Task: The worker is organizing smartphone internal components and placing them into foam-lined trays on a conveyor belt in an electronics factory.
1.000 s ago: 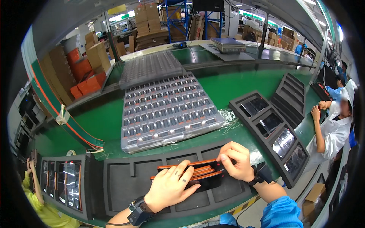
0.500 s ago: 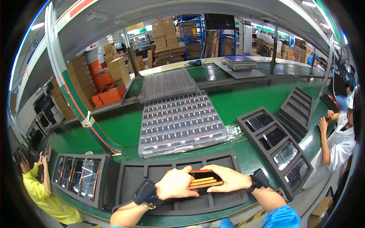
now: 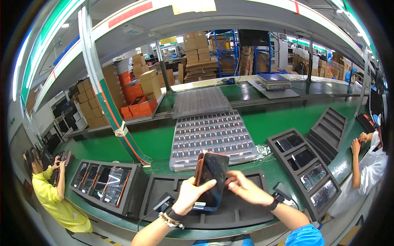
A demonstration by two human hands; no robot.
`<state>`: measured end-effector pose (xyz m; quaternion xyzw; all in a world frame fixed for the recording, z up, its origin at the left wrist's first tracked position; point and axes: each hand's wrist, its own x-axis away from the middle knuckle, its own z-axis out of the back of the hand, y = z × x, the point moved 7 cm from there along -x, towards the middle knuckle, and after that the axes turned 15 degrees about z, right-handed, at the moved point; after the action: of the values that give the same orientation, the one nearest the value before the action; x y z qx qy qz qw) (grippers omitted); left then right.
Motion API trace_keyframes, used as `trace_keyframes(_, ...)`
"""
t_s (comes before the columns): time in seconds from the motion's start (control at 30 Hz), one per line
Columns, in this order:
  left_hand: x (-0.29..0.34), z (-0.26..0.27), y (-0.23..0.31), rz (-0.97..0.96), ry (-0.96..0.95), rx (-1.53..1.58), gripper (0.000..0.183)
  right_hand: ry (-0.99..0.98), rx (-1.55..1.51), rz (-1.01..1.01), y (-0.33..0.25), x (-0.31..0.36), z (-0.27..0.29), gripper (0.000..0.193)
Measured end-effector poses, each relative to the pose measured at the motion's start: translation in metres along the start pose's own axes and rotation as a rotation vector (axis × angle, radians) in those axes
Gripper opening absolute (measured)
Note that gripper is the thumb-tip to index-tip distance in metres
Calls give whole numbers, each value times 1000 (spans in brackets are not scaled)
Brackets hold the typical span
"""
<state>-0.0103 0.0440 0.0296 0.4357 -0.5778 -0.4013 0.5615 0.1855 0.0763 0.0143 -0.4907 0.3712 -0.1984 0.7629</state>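
At far left, a person in yellow (image 3: 72,213) stands beyond a black foam tray (image 3: 137,184) of upright devices. In the centre, the left hand (image 3: 189,199) clamps thumb and fingers around a stack of dark-screened devices (image 3: 215,174) above a second foam tray (image 3: 251,210); beside it, the right hand (image 3: 246,189) has curled fingers, whether gripping I cannot tell. Farther right, a slanting foam tray (image 3: 294,176) holds four devices

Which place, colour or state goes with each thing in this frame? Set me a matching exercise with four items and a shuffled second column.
1. Left hand
2. Right hand
3. Plastic tray
4. Rack

A. Blue
B. Lying on the green bench
C. Just right of the devices
D. Gripping the devices

Pairs: 1-D, 2-C, 3-B, 4-A
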Motion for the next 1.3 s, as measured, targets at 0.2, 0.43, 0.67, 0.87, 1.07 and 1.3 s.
trace_keyframes(0.2,-9,-2,-35,258,-99,332,39,197,-275,-82,15,-17,-45,65)
trace_keyframes(0.43,4,30,-51,174,-178,299,31,188,-467,-211,14,-7,-53,45)
trace_keyframes(0.67,26,101,-36,102,-13,281,28,274,-359,-252,22,30,-23,40)
trace_keyframes(0.87,20,117,-60,76,135,91,22,240,-209,-321,38,38,-28,43)
trace_keyframes(1.07,-2,92,-62,26,135,81,21,410,-247,-213,42,25,-61,45)
trace_keyframes(1.3,-5,84,-59,153,181,-146,21,560,-235,-79,44,34,-58,45)
